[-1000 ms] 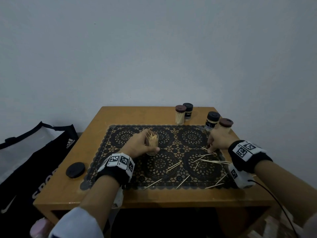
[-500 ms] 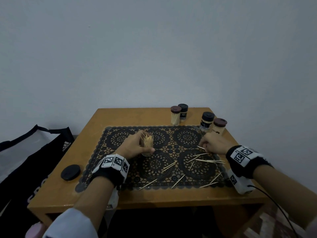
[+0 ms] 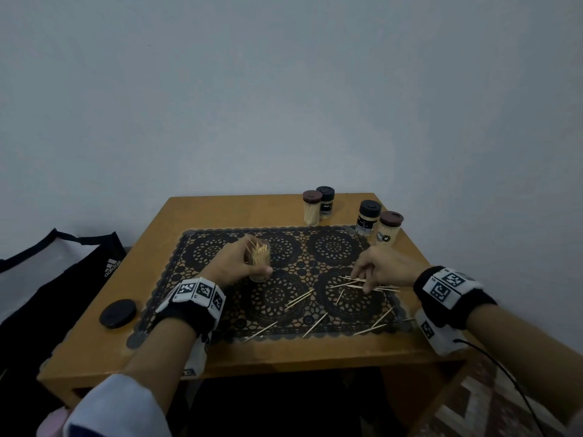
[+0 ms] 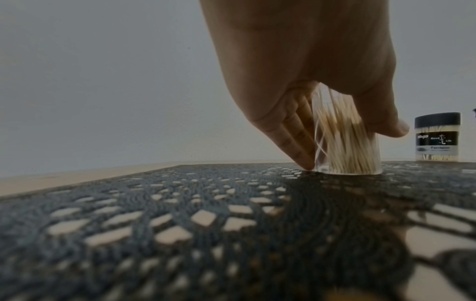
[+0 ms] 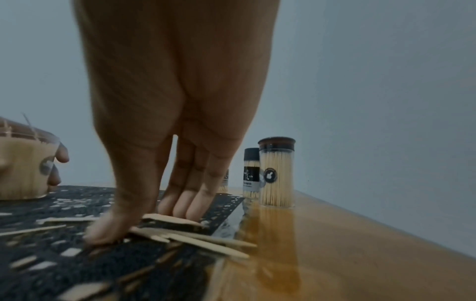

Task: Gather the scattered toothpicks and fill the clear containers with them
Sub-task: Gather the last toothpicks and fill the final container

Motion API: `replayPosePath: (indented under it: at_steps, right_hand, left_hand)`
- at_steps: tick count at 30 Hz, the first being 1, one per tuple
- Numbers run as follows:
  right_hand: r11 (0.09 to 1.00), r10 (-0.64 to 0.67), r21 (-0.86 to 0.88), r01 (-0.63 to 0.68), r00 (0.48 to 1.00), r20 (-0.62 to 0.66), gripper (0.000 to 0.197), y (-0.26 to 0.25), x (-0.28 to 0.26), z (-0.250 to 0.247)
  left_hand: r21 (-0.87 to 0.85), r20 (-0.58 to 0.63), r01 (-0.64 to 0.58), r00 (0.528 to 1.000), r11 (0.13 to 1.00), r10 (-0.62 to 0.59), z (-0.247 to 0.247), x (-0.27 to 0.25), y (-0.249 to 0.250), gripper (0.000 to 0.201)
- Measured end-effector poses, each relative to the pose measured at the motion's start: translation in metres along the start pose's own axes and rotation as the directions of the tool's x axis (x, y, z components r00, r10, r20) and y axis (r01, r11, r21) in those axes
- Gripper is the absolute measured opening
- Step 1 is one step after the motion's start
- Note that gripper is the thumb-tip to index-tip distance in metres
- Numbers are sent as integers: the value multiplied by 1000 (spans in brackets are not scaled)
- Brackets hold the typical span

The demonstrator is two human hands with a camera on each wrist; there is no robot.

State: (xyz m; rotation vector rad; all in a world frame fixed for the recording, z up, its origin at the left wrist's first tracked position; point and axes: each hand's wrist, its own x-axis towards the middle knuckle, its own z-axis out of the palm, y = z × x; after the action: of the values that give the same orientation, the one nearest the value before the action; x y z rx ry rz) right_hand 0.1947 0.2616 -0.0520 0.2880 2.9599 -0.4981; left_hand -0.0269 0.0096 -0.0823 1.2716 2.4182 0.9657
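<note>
Right hand [image 3: 383, 269] pinches toothpicks [image 3: 362, 282] lying left-right; left hand [image 3: 235, 266] grips the open jar [image 3: 258, 261], standing to the left.

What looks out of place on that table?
Loose toothpicks lie scattered at all angles on the lace mat, a few at its near edge. A black lid lies alone on the bare table, while the jar in the left hand stands open.
</note>
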Motion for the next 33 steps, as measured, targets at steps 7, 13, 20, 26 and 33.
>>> replayPosePath:
  at_steps: [7,13,20,26,33]
  right_hand:
    - [997,78,-2,-78,995,-58,19,3,4,1]
    - [992,59,-107,-66,996,-69,5,-1,0,-2]
    - [967,92,-240,-90,996,-2,7,-11,-6,2]
    - [959,55,-277,-59,998,-24,9,-10,-4,7]
    - [950,25,-305,-61,993,-119,11,-9,-6,8]
  left_hand:
    - [-9,12,-5,1000,1000,5,-1,-1,-1,62]
    - [-39,35,-8,999,999,10,-1,-4,1,58]
    - [-165,-26,-34,999,986,30,-3,-8,7,91]
    - [-193,-183,-148,977,970,112,-3,-4,-2,59]
    - [-73,-60,-166,985,983,162,-4,-3,-2,35]
